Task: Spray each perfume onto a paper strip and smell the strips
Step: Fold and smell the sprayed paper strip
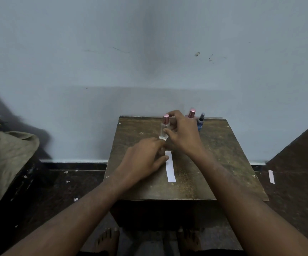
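- left hand (143,158) is resting on the little wooden table (214,163), thumb pinning the paper strip (170,166) at its far end
- right hand (181,134) is gripping the clear perfume bottle (164,130), pink cap on, upright just past the strip
- two more bottles, pink-capped (191,113) and blue (201,122), are sitting behind that grip by the wall
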A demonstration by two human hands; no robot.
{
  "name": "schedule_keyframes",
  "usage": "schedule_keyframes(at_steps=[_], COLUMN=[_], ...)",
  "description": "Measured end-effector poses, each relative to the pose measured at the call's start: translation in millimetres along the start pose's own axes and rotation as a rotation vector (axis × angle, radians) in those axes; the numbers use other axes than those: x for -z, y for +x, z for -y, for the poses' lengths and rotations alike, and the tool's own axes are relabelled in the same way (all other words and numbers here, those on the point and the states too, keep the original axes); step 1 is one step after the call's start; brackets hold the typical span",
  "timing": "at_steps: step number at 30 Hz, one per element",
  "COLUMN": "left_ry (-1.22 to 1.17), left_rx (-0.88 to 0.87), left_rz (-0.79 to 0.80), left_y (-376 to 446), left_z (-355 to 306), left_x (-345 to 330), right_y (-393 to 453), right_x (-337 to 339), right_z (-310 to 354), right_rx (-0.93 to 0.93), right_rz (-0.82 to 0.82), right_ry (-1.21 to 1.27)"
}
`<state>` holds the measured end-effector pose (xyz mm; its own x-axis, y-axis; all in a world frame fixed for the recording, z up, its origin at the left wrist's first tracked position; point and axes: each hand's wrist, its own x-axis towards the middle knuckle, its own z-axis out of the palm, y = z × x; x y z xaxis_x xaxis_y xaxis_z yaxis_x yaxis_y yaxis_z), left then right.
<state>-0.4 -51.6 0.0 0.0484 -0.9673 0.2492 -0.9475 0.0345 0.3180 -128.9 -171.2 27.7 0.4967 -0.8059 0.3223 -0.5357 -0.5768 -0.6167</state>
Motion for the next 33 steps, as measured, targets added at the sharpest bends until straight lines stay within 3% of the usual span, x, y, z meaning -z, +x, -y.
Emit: schedule_keyframes(at_steps=[5,16,33], left_ry=[0.075,0.165,0.075], left_rx=[0.009,0.046,0.118], left_rz=[0.051,0.149,0.183], left_y=[-4,-3,39], left_z=[-2,5,55], left_x=[-13,-8,1], right_y=[-2,-11,-2], right_x=[18,35,14], right_z=[8,-1,0], right_rx=[-0.041,-0.063,-0.096], right_rz=[-0.136,-0.204,-0.102], right_ry=[0.066,0.132,0.091])
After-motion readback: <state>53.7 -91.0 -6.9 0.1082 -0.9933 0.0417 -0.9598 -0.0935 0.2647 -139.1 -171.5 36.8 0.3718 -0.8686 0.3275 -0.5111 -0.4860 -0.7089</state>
